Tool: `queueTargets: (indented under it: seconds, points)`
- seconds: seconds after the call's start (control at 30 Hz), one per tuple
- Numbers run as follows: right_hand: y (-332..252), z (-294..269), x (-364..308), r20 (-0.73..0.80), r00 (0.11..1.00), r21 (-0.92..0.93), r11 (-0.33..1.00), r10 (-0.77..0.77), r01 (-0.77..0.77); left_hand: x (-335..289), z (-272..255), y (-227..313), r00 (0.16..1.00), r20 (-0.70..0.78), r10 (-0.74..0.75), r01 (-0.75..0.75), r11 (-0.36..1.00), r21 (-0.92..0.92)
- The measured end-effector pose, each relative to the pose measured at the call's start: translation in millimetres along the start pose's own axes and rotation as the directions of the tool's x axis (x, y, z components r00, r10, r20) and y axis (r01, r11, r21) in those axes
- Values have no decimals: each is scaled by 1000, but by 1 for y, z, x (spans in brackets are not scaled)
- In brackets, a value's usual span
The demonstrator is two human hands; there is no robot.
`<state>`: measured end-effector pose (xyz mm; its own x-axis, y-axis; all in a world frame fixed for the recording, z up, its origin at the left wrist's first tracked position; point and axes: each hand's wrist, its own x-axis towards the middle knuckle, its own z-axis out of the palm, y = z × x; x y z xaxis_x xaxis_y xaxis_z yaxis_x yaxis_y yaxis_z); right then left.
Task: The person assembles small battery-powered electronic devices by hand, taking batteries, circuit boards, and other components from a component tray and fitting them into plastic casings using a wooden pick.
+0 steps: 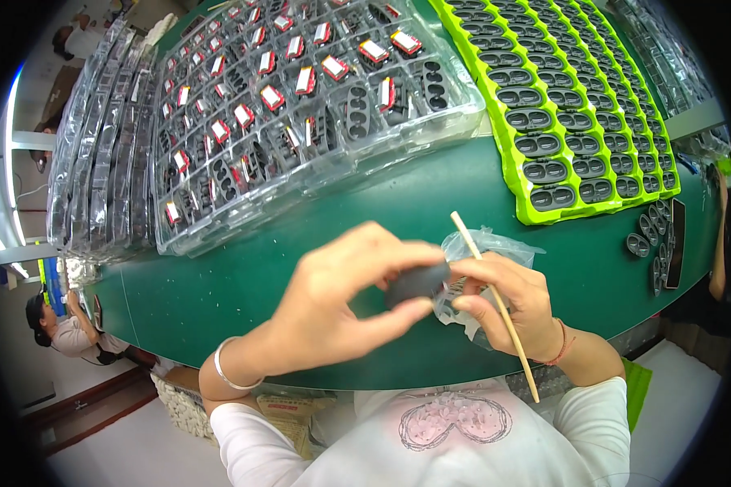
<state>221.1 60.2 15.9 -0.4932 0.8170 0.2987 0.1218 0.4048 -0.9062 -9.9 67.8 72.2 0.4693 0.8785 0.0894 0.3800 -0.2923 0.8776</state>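
Between the thumb and fingers of my left hand [341, 296] is a smooth dark-grey oval shell [418, 284], held over the near part of the green table. My right hand [518, 304] pinches at the right end of this shell; what its fingertips grip there is too small to make out. A thin wooden stick [517, 347] is also held in my right hand, slanting across the fingers. Behind and below that hand lies a crumpled clear plastic bag [503, 243], its contents partly hidden by the fingers.
Beyond my hands, a clear tray [325, 180] holds many red-and-white parts and dark pieces. Right of it, a lime-green tray [536, 216] carries rows of dark oval pieces. Several loose ovals [638, 244] lie by a dark flat rectangle [674, 243]. Clear trays [101, 162] stack left; another person [73, 333] sits farther left.
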Motion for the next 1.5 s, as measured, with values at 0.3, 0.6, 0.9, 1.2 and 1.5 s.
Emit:
queueTargets:
  seconds: [0.3, 0.6, 0.9, 1.2, 1.5]
  points:
    - [8, -6, -8, 7, 997, -66, 994, -83, 83, 44, -95, -28, 785, -612, -97, 159, 986, 48]
    - [4, -4, -7, 15, 997, -18, 997, -72, 72, -57, -189, -61, 495, -821, -285, 469, 883, -24]
    - [4, 0, -1, 66, 997, -35, 999, -36, 38, -98, -173, -66, 451, -825, -340, 500, 862, -82]
    - [-4, 2, -1, 80, 997, -40, 999, -12, 16, -77, -99, -33, 663, -716, -220, 319, 948, 5]
    - [-9, 5, -5, 40, 998, -38, 998, 41, -40, -49, -61, -29, 745, -666, -30, 151, 981, 125]
